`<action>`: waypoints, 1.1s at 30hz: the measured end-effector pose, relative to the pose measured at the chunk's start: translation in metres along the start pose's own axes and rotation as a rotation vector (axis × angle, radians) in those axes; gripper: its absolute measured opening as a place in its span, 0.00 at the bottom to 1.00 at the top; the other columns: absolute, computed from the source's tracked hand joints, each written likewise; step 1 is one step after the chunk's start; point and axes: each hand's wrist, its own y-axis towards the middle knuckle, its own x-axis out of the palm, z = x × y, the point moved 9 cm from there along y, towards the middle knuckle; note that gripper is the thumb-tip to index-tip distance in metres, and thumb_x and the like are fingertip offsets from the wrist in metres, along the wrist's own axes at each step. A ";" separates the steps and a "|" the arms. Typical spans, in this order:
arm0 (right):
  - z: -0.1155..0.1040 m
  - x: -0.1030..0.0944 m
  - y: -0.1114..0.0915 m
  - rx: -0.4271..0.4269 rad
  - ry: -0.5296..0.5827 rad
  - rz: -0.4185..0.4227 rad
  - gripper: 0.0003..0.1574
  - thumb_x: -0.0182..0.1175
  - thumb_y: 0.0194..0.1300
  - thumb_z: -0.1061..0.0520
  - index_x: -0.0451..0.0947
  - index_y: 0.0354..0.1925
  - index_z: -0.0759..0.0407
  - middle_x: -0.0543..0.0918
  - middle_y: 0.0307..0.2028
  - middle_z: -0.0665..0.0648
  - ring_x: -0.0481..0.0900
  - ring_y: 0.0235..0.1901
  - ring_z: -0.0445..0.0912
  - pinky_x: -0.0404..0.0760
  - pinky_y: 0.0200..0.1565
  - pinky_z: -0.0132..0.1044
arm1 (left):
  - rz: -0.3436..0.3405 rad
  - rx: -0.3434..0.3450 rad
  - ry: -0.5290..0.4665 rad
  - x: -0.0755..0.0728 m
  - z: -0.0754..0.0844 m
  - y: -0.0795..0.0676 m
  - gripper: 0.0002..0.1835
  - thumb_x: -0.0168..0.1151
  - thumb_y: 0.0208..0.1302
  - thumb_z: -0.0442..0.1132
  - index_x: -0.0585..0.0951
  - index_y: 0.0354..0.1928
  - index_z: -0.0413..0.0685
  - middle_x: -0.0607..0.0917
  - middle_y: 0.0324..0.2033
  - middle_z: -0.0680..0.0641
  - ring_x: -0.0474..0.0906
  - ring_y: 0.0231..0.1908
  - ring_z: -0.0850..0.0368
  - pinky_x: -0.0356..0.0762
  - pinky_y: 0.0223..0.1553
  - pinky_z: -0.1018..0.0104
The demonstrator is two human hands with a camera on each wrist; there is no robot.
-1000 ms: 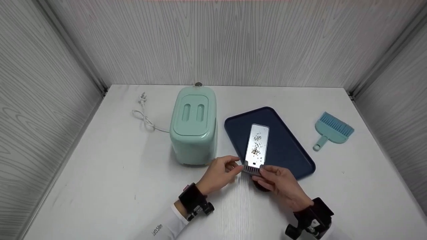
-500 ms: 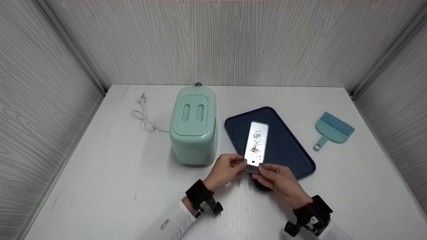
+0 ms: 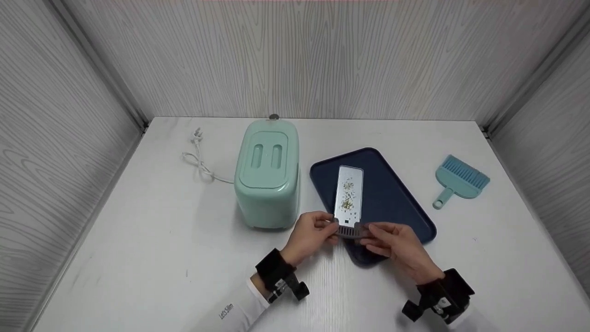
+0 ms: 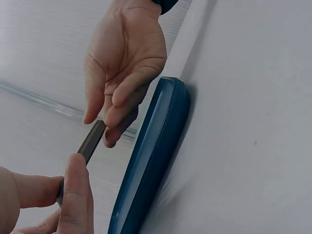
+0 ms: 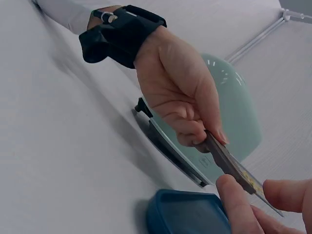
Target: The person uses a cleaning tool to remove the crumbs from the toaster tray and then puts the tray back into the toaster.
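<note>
My left hand [image 3: 309,237] pinches the left end of the grey slotted handle of a metal crumb tray [image 3: 354,184], thumb and fingers on either side. Brown and yellowish crumbs [image 3: 348,203] lie scattered on its shiny plate. The crumb tray is held above the dark blue tray [image 3: 392,203]. At the handle's right end is my right hand [image 3: 403,249]; in the left wrist view its thumb and fingers stand apart around the handle tip. The right wrist view also shows the crumb tray [image 5: 229,163] edge-on, gripped by the left hand [image 5: 178,92].
A mint green toaster [image 3: 267,175] with a lid stands left of the blue tray. Its white cord [image 3: 200,163] lies coiled behind it to the left. A small blue-green brush [image 3: 461,177] lies at the right. Grey wood-grain panels [image 3: 295,60] surround the table.
My left hand moved in and took hold of the handle's left end. The crumb tray then shifted slightly left, while my right hand moved a little right, its fingers loosening at the handle.
</note>
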 end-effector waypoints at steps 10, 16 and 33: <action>-0.049 -0.052 -0.004 -0.139 -0.298 0.088 0.40 0.62 0.76 0.47 0.66 0.70 0.74 0.88 0.47 0.56 0.89 0.46 0.46 0.89 0.52 0.39 | -0.018 -0.010 -0.039 0.001 -0.002 -0.001 0.14 0.62 0.71 0.26 0.78 0.54 0.23 0.87 0.38 0.34 0.85 0.27 0.59 0.91 0.37 0.64; -0.086 -0.080 -0.008 -0.233 -0.594 0.163 0.35 0.59 0.78 0.46 0.70 0.67 0.73 0.87 0.45 0.60 0.89 0.41 0.43 0.89 0.47 0.34 | -0.011 -0.014 -0.017 0.001 -0.001 -0.002 0.13 0.62 0.71 0.26 0.79 0.53 0.24 0.87 0.38 0.34 0.85 0.26 0.59 0.91 0.36 0.64; -0.131 -0.134 0.018 -0.214 -1.213 0.234 0.38 0.54 0.79 0.41 0.75 0.62 0.76 0.83 0.51 0.76 0.85 0.42 0.61 0.81 0.38 0.40 | -0.012 0.001 -0.021 -0.001 0.000 -0.001 0.13 0.62 0.70 0.26 0.79 0.53 0.23 0.87 0.38 0.32 0.85 0.26 0.60 0.90 0.35 0.65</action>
